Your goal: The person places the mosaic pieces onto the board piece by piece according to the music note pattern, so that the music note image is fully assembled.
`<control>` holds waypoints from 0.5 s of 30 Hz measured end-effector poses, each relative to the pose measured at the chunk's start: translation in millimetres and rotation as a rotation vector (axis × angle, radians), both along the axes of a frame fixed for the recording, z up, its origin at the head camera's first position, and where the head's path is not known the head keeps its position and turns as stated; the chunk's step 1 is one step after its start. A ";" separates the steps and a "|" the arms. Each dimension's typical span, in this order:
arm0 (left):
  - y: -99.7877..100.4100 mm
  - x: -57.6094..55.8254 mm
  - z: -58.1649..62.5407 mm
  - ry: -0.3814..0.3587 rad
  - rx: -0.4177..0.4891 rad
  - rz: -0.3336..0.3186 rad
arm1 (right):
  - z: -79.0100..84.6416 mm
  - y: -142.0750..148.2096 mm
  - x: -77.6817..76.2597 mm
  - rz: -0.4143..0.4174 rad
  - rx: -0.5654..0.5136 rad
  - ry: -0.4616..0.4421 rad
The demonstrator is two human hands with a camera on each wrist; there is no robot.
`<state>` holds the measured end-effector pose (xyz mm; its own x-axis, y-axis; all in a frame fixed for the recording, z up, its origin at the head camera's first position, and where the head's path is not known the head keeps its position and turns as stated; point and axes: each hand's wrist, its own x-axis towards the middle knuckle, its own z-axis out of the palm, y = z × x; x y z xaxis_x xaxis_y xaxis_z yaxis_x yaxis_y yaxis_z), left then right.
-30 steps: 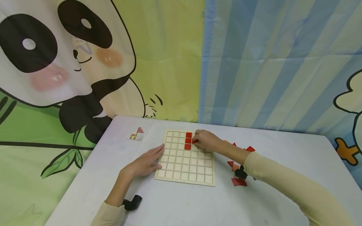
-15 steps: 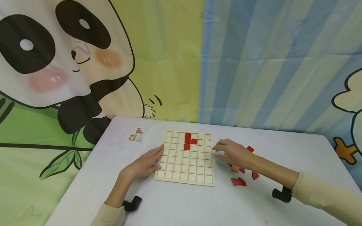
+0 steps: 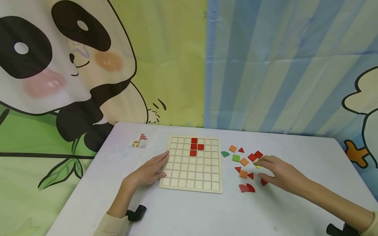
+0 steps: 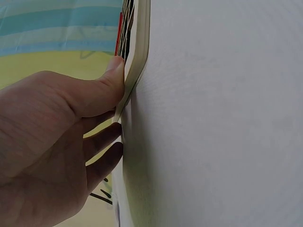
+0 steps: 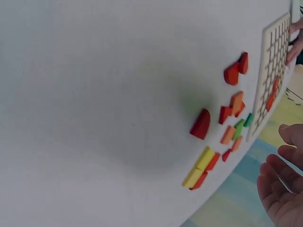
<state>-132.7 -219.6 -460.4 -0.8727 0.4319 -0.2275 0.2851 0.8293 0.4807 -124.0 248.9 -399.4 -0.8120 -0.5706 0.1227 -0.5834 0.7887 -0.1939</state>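
Observation:
A pale wooden grid board (image 3: 192,173) lies on the table, with several red square tiles (image 3: 193,147) set in cells near its far edge. My left hand (image 3: 149,169) rests against the board's left edge, fingers extended; in the left wrist view its thumb (image 4: 111,78) touches the board's side. To the right, my right hand (image 3: 282,172) hovers over the loose pieces with its fingers apart, holding nothing. Beneath its fingertips are a partly hidden yellow piece (image 3: 258,167) and a dark red curved piece (image 3: 263,182). The right wrist view shows two yellow pieces (image 5: 199,167) side by side.
Loose orange squares (image 3: 243,161), a green square (image 3: 236,158), a green curved piece (image 3: 225,153), small red triangles (image 3: 241,150) and red curved pieces (image 3: 250,187) lie right of the board. A small pattern card (image 3: 139,140) lies at the far left.
My right hand has let go of a red square, now in the board beside the red column, and has moved right over the loose pieces. The left hand stays at the board's edge.

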 end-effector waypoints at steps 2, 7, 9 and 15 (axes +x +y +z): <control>0.1 0.0 -0.4 0.002 -0.002 0.000 | 3.8 3.7 1.4 -0.025 0.002 0.004; 1.3 -1.2 -0.5 0.009 -0.007 -0.003 | 5.6 9.5 4.9 -0.040 0.017 -0.022; 1.6 -1.4 -0.5 0.009 -0.006 -0.004 | 4.0 10.6 5.9 -0.045 0.022 -0.040; 1.0 -1.3 -0.7 0.008 -0.014 0.000 | -2.4 11.4 7.6 -0.082 0.029 -0.087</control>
